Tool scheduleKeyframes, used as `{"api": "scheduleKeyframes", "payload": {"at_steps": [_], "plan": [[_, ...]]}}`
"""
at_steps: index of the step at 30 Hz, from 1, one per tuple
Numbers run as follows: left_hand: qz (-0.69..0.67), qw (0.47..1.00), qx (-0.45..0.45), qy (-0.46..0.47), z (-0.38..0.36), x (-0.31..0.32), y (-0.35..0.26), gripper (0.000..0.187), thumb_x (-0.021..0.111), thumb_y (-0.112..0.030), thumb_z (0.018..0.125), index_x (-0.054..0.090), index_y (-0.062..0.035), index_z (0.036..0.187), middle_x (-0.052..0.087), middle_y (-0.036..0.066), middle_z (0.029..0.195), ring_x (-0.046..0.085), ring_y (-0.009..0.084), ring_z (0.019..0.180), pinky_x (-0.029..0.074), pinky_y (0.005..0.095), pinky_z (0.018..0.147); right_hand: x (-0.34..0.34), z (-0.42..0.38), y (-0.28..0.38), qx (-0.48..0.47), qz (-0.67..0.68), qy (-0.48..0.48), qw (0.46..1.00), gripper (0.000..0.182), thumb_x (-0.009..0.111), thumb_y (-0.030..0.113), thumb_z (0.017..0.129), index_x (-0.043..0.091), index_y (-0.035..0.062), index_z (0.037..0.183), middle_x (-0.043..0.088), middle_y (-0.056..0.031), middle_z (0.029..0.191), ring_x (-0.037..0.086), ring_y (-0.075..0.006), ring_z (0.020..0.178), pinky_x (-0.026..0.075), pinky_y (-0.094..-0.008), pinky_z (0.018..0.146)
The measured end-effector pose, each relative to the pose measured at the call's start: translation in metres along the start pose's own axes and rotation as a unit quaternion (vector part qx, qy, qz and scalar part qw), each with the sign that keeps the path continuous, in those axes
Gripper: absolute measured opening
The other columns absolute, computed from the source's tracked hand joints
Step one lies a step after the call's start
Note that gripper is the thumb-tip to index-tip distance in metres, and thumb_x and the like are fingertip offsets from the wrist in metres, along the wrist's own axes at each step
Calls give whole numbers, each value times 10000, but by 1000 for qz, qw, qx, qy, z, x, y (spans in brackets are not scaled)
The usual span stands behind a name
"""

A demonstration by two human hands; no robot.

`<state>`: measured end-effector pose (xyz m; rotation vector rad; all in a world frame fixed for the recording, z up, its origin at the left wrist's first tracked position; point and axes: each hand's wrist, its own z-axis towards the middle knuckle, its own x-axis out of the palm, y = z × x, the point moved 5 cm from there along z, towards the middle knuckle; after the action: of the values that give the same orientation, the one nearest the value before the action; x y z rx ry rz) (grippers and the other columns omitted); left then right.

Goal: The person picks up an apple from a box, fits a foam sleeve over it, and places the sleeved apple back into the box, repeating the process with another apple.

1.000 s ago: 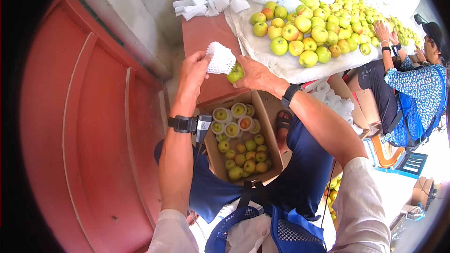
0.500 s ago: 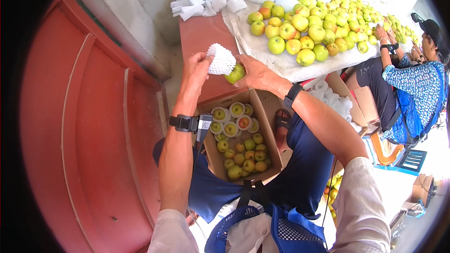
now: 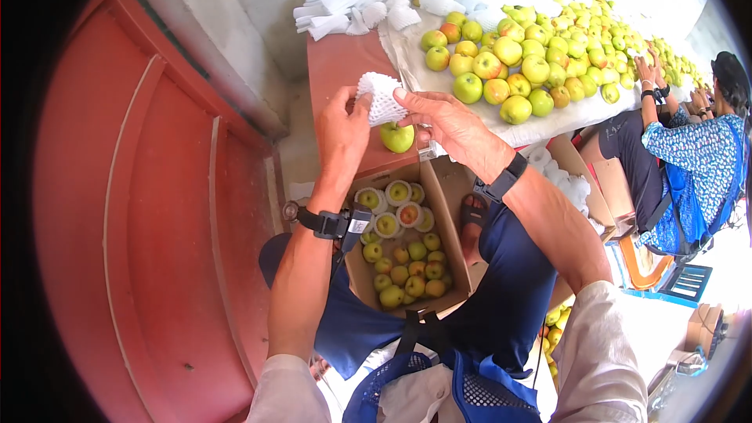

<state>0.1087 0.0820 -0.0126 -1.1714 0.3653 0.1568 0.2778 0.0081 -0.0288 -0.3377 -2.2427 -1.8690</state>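
A white foam fruit net (image 3: 381, 99) is held between my two hands above the near edge of the red tabletop. My left hand (image 3: 343, 131) pinches its left side. The thumb of my right hand (image 3: 462, 131) presses on its right side, with the fingers curled behind and partly hidden. Just under the net, a green apple (image 3: 397, 139) sits on the red tabletop (image 3: 345, 63), its top close to the net. Below my hands, an open cardboard box (image 3: 462, 266) holds several apples, some in foam nets and others bare.
A large heap of apples (image 3: 540, 63) lies on a white cloth to the right. Loose foam nets (image 3: 337, 4) are piled at the back. A co-worker (image 3: 697, 141) sits at the far right, hands at the heap. A red panel (image 3: 172, 227) stands to my left.
My right hand has let go of the green apple and moved to the foam net. The apple, earlier at the net's lower edge, now sits on the tabletop below it.
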Motion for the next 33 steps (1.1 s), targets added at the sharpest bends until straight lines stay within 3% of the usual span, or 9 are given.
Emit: {"api": "scheduleKeyframes", "payload": {"at_steps": [1, 4, 11, 18, 21, 23, 27, 29, 33], "plan": [[30, 1000, 8, 1, -4, 1, -5, 224, 627, -153, 993, 698, 26, 1107, 739, 106, 903, 658, 161, 792, 524, 339, 749, 2, 0, 1, -9, 13, -1, 1000, 328, 738, 311, 962, 703, 47, 1154, 691, 16, 1055, 584, -59, 923, 391, -223, 619], [88, 993, 76, -7, -11, 4, -8, 238, 622, -168, 992, 691, 22, 1117, 719, 139, 878, 657, 165, 770, 513, 347, 725, 1, 4, 5, -88, 50, -39, 994, 355, 759, 332, 925, 701, 32, 1104, 678, -9, 970, 531, -33, 757, 362, -195, 561], [101, 985, 142, -11, -15, 5, -13, 253, 546, -194, 1029, 627, 46, 1029, 625, 259, 833, 562, 392, 686, 473, 426, 676, -2, -7, 21, -117, -44, -81, 989, 195, 709, 225, 948, 720, 76, 1073, 692, 41, 993, 542, -29, 815, 387, -211, 642], [69, 991, 119, 3, -18, 5, -12, 261, 529, -197, 1035, 618, 49, 1031, 613, 273, 845, 548, 407, 691, 475, 429, 686, -1, -4, 20, -120, 46, -7, 992, 202, 640, 178, 988, 691, 61, 1144, 681, 34, 1023, 557, -44, 879, 416, -237, 673], [78, 991, 106, 25, -18, 2, -17, 244, 513, -173, 1015, 634, 37, 1031, 662, 274, 1012, 615, 496, 937, 494, 514, 772, 2, -2, 19, -111, 70, 24, 991, 220, 614, 165, 998, 669, 53, 1179, 681, 26, 1048, 574, -56, 894, 421, -243, 678], [35, 995, 78, 50, -17, 2, -15, 321, 544, -255, 1047, 674, 38, 1069, 671, 196, 852, 624, 270, 729, 489, 388, 700, 4, -2, 20, -107, 84, 41, 990, 228, 604, 161, 999, 659, 51, 1191, 682, 19, 1061, 582, -62, 900, 422, -244, 676], [-199, 972, -30, 119, -15, 4, -10, 370, 573, -338, 1058, 700, -6, 1162, 723, 82, 1030, 659, 185, 903, 509, 354, 794, 8, -4, 26, -99, 110, 79, 986, 270, 561, 183, 1006, 629, 43, 1227, 682, 1, 1078, 592, -87, 909, 421, -253, 676], [-445, 853, -218, 165, -19, 7, -9, 444, 592, -424, 1052, 657, -39, 1263, 668, 30, 1232, 627, 155, 1083, 497, 336, 917, 6, -3, 27, -95, 118, 94, 984, 285, 549, 194, 1006, 621, 41, 1235, 682, -4, 1080, 592, -94, 908, 419, -256, 674], [-506, 823, -158, 205, -20, 11, -9, 534, 619, -467, 1029, 597, -31, 1337, 633, 65, 1293, 589, 154, 1153, 468, 335, 975, 9, -3, 27, -82, 117, 166, 976, 281, 521, 200, 1002, 589, 34, 1218, 658, -42, 1039, 590, -125, 906, 420, -262, 663]]}}
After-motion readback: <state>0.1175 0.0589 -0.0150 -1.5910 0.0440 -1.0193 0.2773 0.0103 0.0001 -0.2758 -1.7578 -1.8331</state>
